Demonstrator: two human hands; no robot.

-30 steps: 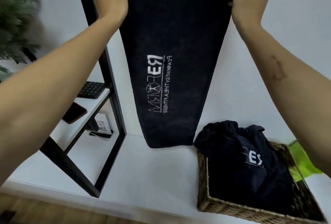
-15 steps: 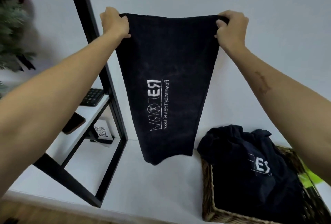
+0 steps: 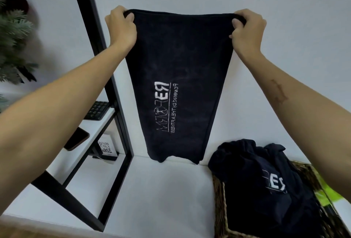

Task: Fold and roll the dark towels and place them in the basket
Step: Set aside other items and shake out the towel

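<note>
Partly beyond the frame's edge, basket (image 3: 218, 196) under crumpled dark towels (image 3: 266, 190).

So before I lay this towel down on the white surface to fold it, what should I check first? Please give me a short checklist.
1. Left hand grips a top corner of the hanging towel: ok.
2. Right hand grips the other top corner: ok.
3. Top edge is stretched straight between the hands: ok.
4. Lower edge hangs flat: not ok, it curls a little at the bottom.
5. White surface under the towel is bare: ok.
6. Room in the basket: cannot tell, a crumpled dark towel fills most of it.
</note>
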